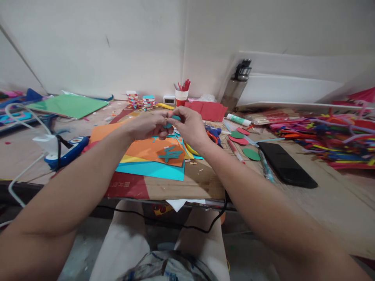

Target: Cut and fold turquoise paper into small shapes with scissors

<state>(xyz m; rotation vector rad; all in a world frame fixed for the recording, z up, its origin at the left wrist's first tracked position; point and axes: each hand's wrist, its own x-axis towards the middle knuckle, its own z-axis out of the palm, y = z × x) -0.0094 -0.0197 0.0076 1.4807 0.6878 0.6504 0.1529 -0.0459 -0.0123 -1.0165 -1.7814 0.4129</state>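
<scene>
Above the middle of the table my left hand point(150, 125) and my right hand point(190, 124) meet, fingers closed at a small teal paper piece point(176, 118). Parts of the piece are covered by my fingers, so its full shape is hidden. Below them lies an orange paper sheet point(143, 150) with a small pile of teal paper strips point(170, 154) on it. A bright blue sheet point(152, 170) sticks out underneath. To the right of my right hand are scissors with orange handles point(213, 137), partly hidden by that hand.
A black phone point(285, 164) and green and red paper ovals point(251, 154) lie on the right. Coloured pipe cleaners point(328, 134) are heaped beyond. At the back stand a cup of red pens point(181, 95) and a bottle point(234, 86). A white cable point(17, 171) runs on the left.
</scene>
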